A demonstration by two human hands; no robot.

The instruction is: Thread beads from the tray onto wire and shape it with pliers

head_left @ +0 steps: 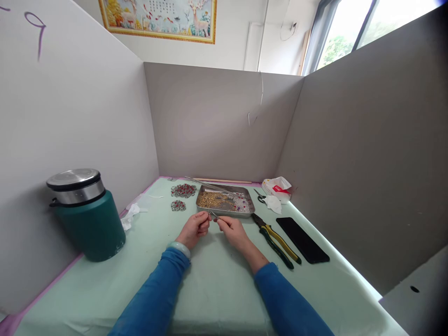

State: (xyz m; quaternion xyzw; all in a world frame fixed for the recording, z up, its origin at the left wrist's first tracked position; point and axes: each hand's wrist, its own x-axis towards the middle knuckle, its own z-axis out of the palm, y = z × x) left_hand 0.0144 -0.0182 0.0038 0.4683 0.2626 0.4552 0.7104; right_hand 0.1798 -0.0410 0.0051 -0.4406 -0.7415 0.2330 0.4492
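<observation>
"What are the hands busy with?"

"A thin metallic piece (214, 214), just in front of the metal tray (226, 214), by the middle of its near edge. Its visible part slants from upper left down toward the right fingertips. It is too small to identify."

"Which hand is nearer?"

"Neither clearly. The right hand (235, 231) pinches its lower end, fingers narrow. The left hand (195, 229) is pinched narrow too, its fingertips beside the upper end; whether it grips that piece or something finer cannot be told."

"And in the tray?"

"Gold beads (210, 199) toward the left, clear and coloured beads (241, 202) toward the right. Thin rods reach in over its far left corner."

"What surrounds it?"

"Left of the tray lie two clusters of silver-and-red pieces, a larger one (183, 190) behind a smaller one (178, 206). Well apart, left and nearer the person, stands a green flask (87, 224). Right of the tray are scissors (261, 198), a crumpled tissue (273, 204) and a white plastic bag (276, 188). From its near right corner, pliers (276, 240) angle toward the person, with a flat black slab (303, 240) on their right."
</observation>
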